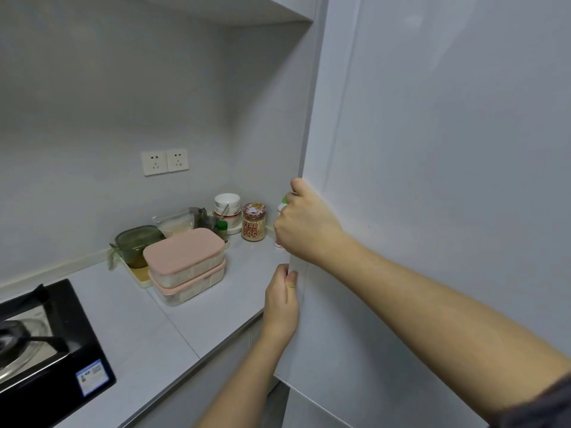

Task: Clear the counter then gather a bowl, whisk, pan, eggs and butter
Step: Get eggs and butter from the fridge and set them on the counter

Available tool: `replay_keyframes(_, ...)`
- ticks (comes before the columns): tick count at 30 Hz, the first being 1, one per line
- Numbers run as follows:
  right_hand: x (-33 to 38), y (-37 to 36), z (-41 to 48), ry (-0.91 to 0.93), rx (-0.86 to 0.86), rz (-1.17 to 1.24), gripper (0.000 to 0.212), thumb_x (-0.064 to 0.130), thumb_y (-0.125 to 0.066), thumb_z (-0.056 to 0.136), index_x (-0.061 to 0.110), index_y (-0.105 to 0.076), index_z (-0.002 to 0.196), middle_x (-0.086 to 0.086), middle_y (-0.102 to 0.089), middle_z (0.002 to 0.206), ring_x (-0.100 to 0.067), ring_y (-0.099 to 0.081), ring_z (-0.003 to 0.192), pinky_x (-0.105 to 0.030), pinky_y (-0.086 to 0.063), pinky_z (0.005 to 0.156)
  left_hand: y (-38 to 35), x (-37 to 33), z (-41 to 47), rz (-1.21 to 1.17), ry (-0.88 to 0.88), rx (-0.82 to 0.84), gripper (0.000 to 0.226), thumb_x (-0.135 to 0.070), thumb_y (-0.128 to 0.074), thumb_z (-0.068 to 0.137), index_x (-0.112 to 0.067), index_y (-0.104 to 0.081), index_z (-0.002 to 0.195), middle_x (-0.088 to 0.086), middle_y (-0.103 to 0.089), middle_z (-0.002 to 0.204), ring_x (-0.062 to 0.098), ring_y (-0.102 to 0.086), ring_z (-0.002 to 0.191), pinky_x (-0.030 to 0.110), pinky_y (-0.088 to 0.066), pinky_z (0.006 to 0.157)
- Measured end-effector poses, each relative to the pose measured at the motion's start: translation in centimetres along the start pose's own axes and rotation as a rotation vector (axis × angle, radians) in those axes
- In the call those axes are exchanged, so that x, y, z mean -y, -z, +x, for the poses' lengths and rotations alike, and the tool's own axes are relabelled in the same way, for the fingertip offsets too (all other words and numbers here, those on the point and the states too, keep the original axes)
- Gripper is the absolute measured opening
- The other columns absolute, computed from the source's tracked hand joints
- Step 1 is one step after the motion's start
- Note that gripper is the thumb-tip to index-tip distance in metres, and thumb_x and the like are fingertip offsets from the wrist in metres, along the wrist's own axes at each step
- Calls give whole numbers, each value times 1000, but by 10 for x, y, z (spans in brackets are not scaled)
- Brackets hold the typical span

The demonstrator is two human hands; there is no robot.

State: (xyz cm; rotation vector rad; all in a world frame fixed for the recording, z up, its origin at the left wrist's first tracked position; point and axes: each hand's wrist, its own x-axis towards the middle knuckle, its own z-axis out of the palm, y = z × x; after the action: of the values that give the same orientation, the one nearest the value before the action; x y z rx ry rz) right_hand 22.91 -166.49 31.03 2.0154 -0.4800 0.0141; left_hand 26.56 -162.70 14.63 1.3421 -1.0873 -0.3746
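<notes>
At right end of desk [148,329], left hand [281,301] and right hand [304,225] grip white door [432,180] edge. Step: likely fetching eggs, butter; neither visible. Next: pull door open. Bowls [227,202] stacked at desk rear.

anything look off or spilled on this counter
Nothing stands out: pink-lidded containers stacked squarely, jar and stacked bowls upright, no spill on the counter. Left hand and right hand grip the white door.

Bare left hand [281,299], right hand [304,225], dk grey R sleeve [553,406]
</notes>
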Motion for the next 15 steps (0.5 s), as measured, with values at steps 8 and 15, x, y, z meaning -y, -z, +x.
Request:
replay_keyframes(8, -10, -19, -1, -1, 58, -47, 40, 17, -49, 83, 14, -27, 51, 7, -45, 56, -19, -39, 61, -36, -13, 77, -20, 9, 23, -15, -5, 16, 22, -34, -26, 90, -23, -32, 71, -3, -34, 67, 17, -32, 65, 31, -27, 60)
replay_keyframes(15, -19, -36, 5, 6, 98, 27, 32, 7, -43, 86, 15, -33, 56, 4, -51, 65, -20, -41, 68, -37, -11, 80, -36, 12, 37, -51, 7, 33, 23, -35, -26, 89, -21, -33, 73, -8, -34, 66, 11, -34, 62, 26, -29, 60)
